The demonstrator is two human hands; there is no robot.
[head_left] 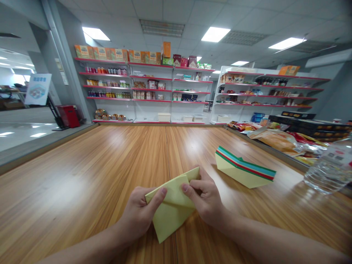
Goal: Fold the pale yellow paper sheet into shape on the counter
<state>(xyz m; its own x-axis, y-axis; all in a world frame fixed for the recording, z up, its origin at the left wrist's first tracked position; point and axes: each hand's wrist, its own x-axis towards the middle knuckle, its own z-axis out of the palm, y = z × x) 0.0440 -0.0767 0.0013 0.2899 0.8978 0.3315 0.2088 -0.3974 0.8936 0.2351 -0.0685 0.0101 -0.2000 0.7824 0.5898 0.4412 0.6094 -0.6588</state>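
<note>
Head view, one entry per item, from the hold outward. Left hand [140, 214]: grip clenched on the near-left part of a folded yellow paper [172, 205], thumb pressed on top of the upper fold. Right hand [205, 200]: grip grasping the same paper at its right side, thumb on the fold, fingers curled over the far corner. Folded yellow paper: held just above or against the table [82, 183] close to its near edge, about midway along it, one point aimed toward the near edge. Stack of coloured paper sheets [244, 168]: lies on the table to the right of the hands and farther in, apart from them, folded, yellow underneath with red, green and blue edges showing. Clear plastic bottle [328, 168]: at the table's right edge, lying tilted. Snack packets [275, 137]: beyond the right edge. Store shelves [143, 90]: past the far edge, stocked with goods.
</note>
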